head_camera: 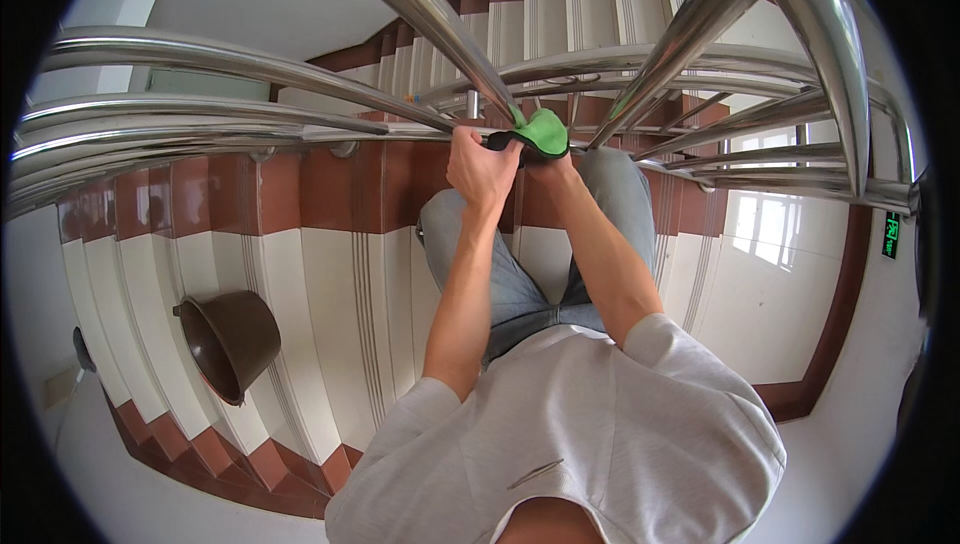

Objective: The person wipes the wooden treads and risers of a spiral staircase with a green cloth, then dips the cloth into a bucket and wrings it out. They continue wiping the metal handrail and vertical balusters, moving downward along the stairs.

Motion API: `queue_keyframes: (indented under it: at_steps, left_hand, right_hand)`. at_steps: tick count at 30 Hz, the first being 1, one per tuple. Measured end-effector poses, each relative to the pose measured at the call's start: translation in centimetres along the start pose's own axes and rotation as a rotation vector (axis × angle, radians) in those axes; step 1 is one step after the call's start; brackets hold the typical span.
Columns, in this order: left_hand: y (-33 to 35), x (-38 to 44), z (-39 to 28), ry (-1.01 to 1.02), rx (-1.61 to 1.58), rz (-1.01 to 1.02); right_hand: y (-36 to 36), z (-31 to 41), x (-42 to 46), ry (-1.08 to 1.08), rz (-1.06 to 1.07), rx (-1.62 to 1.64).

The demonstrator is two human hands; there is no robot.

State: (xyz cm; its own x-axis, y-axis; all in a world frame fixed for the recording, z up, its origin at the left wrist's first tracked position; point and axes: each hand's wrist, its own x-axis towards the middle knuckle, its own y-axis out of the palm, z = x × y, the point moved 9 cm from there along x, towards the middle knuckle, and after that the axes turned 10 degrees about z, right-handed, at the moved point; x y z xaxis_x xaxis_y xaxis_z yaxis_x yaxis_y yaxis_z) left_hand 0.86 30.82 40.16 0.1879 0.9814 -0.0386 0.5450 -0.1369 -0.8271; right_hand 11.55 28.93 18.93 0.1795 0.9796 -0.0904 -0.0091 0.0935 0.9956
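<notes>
A green cloth with a dark underside [546, 131] lies against the lower part of a metal railing, near the foot of a stainless steel baluster [450, 26]. My left hand [480, 169] has its fingers curled at the cloth's dark edge, beside the lower rail. Partly under the cloth, my right hand [550, 169] grips it from the right side; most of its fingers are hidden. Both forearms reach forward between my knees.
Stainless steel rails [225, 56] run across the front. A brown plastic bucket [251, 334] rests tilted on the tiled stairs [330, 304] at left. Another stair flight [540, 19] rises beyond the railing. A tiled landing [772, 281] lies at right, with a lit green sign [890, 235] on the wall.
</notes>
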Motion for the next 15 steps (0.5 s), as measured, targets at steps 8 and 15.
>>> queue_keyframes:
  at_steps: [8, 15]
  left_hand:
    - [3.8, -0.5, 2.3, -0.097, -0.376, -0.003]
    - [7.4, -0.8, 0.5, -0.001, -0.841, 0.170]
  right_hand:
    - [-7.6, -1.0, 6.4, -0.009, 0.093, 0.106]
    - [-5.5, -1.4, 6.3, 0.053, 0.056, 0.156]
